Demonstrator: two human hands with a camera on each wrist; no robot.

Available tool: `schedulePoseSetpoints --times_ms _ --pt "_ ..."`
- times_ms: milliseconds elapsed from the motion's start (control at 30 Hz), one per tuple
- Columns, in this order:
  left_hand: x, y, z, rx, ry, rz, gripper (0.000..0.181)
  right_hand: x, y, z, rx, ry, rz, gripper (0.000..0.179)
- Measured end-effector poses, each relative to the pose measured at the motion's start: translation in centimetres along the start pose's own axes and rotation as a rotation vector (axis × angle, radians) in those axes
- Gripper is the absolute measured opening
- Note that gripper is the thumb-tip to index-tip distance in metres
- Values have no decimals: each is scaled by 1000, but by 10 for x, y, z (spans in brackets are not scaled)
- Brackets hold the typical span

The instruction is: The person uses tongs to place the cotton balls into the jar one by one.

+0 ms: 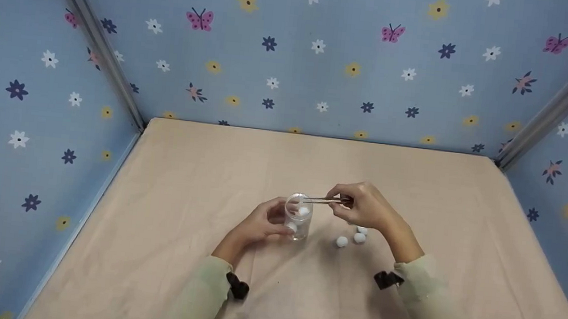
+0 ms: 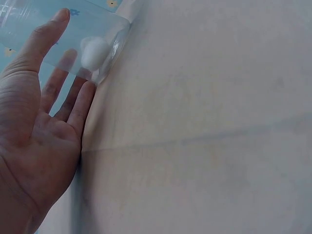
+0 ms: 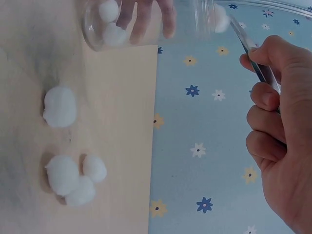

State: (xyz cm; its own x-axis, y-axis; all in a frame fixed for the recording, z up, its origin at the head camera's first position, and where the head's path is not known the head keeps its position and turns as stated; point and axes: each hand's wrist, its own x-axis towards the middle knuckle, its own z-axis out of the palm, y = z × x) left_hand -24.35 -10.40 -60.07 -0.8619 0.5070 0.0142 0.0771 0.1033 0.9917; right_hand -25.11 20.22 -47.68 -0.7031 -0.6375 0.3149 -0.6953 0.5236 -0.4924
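Observation:
My left hand [image 1: 261, 223] holds an upright clear plastic jar [image 1: 302, 230] from its left side, thumb and fingers around the wall. Two cotton balls [image 3: 114, 34] lie at the bottom of the jar in the right wrist view. Metal tweezers [image 1: 322, 201] are pinched in my right hand [image 1: 367, 207], their tips over the jar's mouth. At those tips a cotton ball [image 3: 222, 18] sits right at the jar's opening. In the left wrist view, a cotton ball [image 2: 94, 53] shows through the jar near its base.
Several loose cotton balls [image 1: 341, 241] lie on the beige cloth [image 1: 199, 172] right of the jar, below my right hand. Blue flowered panels [image 1: 294, 51] with grey corner posts [image 1: 102, 40] stand at the back and both sides.

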Motion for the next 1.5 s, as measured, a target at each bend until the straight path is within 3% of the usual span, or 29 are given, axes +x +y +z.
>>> schedulePoseSetpoints --times_ms 433,1167,1500 --pt "0 -1 0 7 -2 5 70 -5 5 0 6 16 -3 11" --pt "-1 2 -1 3 -3 1 69 -28 26 -7 -52 111 -25 12" --pt "0 1 -1 -6 -8 -5 72 -38 32 -12 -81 121 6 14"
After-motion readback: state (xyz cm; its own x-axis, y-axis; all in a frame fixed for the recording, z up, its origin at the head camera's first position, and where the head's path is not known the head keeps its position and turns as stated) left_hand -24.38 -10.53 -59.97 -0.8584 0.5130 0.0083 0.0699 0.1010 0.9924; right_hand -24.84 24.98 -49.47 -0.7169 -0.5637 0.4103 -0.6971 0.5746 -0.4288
